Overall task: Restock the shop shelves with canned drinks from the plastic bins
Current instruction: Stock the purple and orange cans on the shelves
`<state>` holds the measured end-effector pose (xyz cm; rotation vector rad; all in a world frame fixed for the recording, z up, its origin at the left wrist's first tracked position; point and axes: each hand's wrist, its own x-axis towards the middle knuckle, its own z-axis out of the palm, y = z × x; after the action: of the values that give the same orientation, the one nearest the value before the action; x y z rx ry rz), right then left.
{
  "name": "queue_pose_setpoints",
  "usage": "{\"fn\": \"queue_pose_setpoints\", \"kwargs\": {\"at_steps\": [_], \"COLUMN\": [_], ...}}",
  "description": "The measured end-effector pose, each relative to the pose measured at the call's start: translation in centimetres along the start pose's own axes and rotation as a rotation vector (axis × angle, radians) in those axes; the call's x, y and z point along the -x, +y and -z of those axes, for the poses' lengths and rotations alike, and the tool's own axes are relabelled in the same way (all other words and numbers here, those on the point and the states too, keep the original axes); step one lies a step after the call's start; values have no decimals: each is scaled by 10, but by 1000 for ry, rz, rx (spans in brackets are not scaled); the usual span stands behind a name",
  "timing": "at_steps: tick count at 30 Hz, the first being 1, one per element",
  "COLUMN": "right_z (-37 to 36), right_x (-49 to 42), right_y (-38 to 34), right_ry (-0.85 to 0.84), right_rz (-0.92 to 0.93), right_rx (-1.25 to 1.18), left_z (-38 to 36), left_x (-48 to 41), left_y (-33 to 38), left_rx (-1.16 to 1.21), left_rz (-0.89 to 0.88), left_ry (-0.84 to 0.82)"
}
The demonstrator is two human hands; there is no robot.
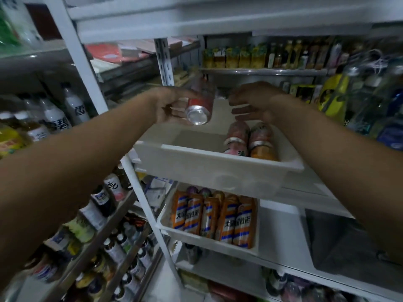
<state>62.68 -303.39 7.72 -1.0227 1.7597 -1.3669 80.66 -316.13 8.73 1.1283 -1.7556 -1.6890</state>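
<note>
Red can [199, 105] gripped in left hand [172, 105]; right hand [255, 103] loose, holding nothing.

- red aluminium drink can [199, 105]: held in the left grip [166, 107], fingers curled round the body. It lies on its side, silver base toward the camera, in the air over the upper bin's rear left.
- upper white rectangular plastic bin [218, 164]: sits forward out of the white metal shelf rack [139, 186]. Its white floor shows on the left half.
- pink and orange drink cans [248, 140]: in the upper bin's right side, on their sides, side by side and touching, silver rims showing. Blurred, so count unclear.
- lower white plastic bin [209, 239]: one shelf level down, also sticking out forward.
- orange cans with white-and-blue stripes [229, 216]: upright, tightly packed in rows in the lower bin.
</note>
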Motion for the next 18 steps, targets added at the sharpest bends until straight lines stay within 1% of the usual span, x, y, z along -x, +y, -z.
{"fn": "queue_pose_setpoints", "kwargs": {"at_steps": [4,6,8,10,11,12,15,18], "right_z": [-24,-39,-56,-79,-92,-106,-155,-210], "right_x": [18,31,44,58,64,69,86,109], "right_y": [-17,-26,-33,-42,-47,-52,-71,-93], "right_ry": [-108,-192,-285,-343,-344,-329,-274,-296], "right_rz": [24,61,124,192,224,254,322,417], "right_rx": [-187,-298,-341,-293,-256,-222,-186,-192], "left_z": [18,30,44,64,77,90,129,166], "left_x": [35,56,78,97,105,116,148,189], "left_y": [3,-1,-6,-12,-14,-16,-19,-22], "left_rx": [248,302,277,219,195,175,102,58], "left_rz": [-165,-221,-286,-340,-354,-364,-418,-463], "left_ry": [-73,-100,-128,-145,-143,-126,20,135]}}
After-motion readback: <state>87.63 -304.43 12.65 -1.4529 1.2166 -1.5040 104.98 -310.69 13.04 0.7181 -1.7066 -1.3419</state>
